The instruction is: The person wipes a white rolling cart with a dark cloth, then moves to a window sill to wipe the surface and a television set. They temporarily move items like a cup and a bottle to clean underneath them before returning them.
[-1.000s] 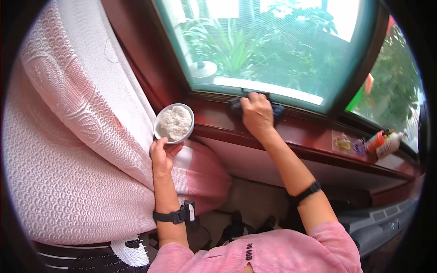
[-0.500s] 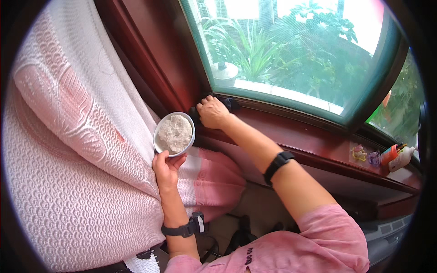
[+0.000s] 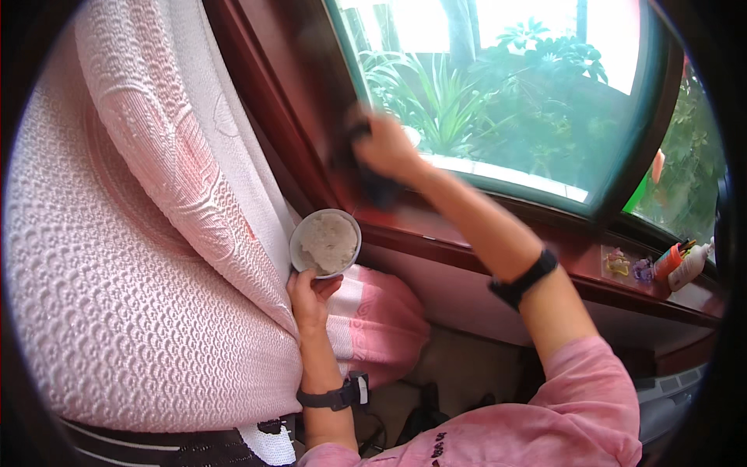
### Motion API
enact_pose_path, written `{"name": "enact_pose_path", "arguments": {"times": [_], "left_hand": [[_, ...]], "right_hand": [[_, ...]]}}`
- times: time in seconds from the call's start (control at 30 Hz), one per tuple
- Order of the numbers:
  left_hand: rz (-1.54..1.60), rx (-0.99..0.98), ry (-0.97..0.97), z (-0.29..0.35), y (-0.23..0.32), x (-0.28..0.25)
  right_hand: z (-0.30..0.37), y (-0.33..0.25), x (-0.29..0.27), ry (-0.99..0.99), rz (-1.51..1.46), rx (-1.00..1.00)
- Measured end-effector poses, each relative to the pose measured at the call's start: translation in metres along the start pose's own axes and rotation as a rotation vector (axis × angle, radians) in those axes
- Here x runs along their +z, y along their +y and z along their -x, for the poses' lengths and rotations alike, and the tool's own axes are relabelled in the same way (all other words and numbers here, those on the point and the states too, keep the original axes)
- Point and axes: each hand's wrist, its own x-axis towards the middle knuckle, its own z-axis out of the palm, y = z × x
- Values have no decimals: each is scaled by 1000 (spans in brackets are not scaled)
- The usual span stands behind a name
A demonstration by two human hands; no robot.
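Observation:
My left hand (image 3: 313, 300) grips a white-rimmed bowl (image 3: 296, 243) by its near side. Inside lies a greyish-white, clumpy mass (image 3: 330, 243) whose kind I cannot make out. My right hand (image 3: 387, 146), smeared by motion, is closed on a dark cloth (image 3: 373, 183) that hangs below the fingers. It is up by the lower left corner of the window, in front of the dark red wooden frame (image 3: 299, 101). The cloth's far part is blurred against the frame.
A pale pink textured curtain (image 3: 156, 311) fills the left side. Beyond the window glass (image 3: 498, 117) stand green plants. On the red sill (image 3: 580, 261) at the right are small figurines (image 3: 618, 263), an orange container (image 3: 667, 262) and a white bottle (image 3: 688, 268).
My right hand has lifted off the sill corner, raising the dark cloth up along the frame. My left hand and the bowl have shifted slightly right and down in the view.

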Motion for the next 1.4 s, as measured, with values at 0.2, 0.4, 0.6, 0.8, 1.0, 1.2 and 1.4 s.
{"name": "enact_pose_path", "arguments": {"times": [0.2,0.4,0.6,0.8,1.0,1.2,1.4], "left_hand": [[22,41,23,2,-9,-6],[17,44,9,4,-11,-7],[32,50,15,6,-12,-5],[48,39,13,2,-17,-12],[47,-3,24,-3,-21,-19],[29,13,16,-4,-18,-20],[31,29,-57,-2,-18,-20]], "right_hand": [[-144,-58,37,293,84,-528],[21,47,86,150,161,-269],[99,82,77,-437,490,167],[62,80,38,-461,581,99],[92,93,78,-619,658,124],[98,72,33,-692,726,277],[165,38,-62,-541,865,467]]}}
